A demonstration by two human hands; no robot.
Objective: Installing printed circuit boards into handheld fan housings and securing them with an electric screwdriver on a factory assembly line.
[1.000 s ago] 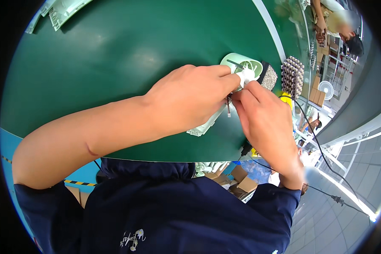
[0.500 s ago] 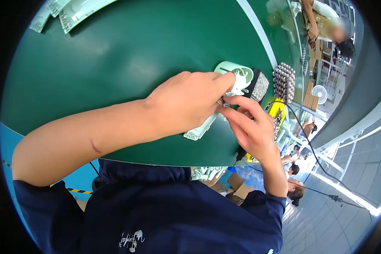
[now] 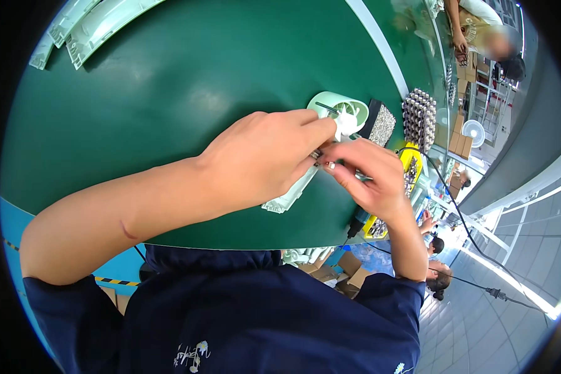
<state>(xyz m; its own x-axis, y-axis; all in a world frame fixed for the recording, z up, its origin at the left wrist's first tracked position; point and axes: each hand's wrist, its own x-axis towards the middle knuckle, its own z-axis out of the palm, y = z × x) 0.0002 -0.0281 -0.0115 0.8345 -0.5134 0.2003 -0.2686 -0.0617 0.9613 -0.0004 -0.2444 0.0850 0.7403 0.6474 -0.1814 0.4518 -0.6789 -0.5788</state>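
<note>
A pale green plastic housing (image 3: 341, 101) lies on the green table, with a round, hollow end and a flat, narrow part (image 3: 285, 198) showing below my left hand. Inside the round end sits a white fan wheel (image 3: 347, 122). My left hand (image 3: 265, 153) is closed over the middle of this housing, thumb and fingers pressed together beside the fan wheel. My right hand (image 3: 371, 177) meets its fingertips from the right, thumb and forefinger bent inward. Something small and shiny shows at the right fingertips, too small to name. My left hand hides most of the work.
Right of the housing stand a black tray (image 3: 383, 124) of tiny silver parts, a block of small metal cylinders (image 3: 419, 118) and a yellow bin (image 3: 411, 156). A corded power screwdriver (image 3: 358, 222) lies near the table edge. Curved pale green shells (image 3: 106, 28) lie far left. Other people work beyond.
Both hands have shifted slightly left with the housing. The right fingers have curled in closer to the left fingertips. The fan wheel has turned and sits lower against the round end.
</note>
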